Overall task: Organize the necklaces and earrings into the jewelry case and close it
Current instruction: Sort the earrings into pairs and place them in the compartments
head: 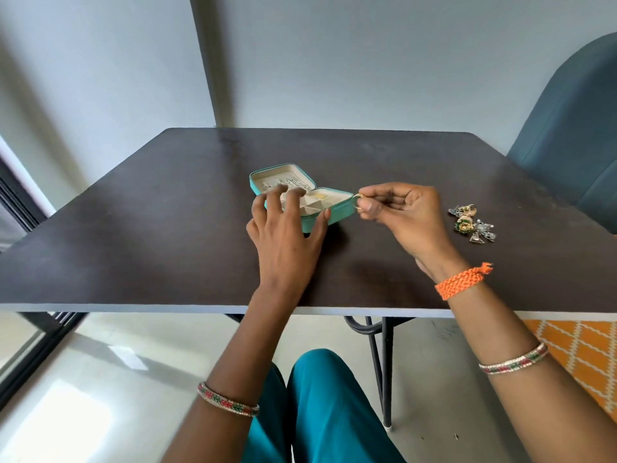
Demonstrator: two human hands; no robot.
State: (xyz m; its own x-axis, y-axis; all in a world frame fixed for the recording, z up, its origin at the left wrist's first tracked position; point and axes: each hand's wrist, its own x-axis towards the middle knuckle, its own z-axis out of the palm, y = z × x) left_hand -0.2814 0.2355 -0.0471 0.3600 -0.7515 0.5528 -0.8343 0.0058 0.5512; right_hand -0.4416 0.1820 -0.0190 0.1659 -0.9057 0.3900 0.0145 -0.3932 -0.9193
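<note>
A small teal jewelry case (344, 208) lies open in the middle of the dark table (167, 228). Its lid half (263, 172) holds a silver chain necklace (298, 183). The base half has cream compartments with something gold inside. My left hand (287, 235) rests over the case's near left side, fingers spread, thumb against its front wall. My right hand (400, 212) pinches a small gold hoop earring (357, 201) just right of the case. A pile of ornate earrings (472, 223) lies on the table to the right of that hand.
A blue upholstered chair (574, 135) stands at the table's far right corner. Grey walls rise behind the table. Below the near edge are my teal-clad legs, black table legs and an orange patterned rug (584, 355).
</note>
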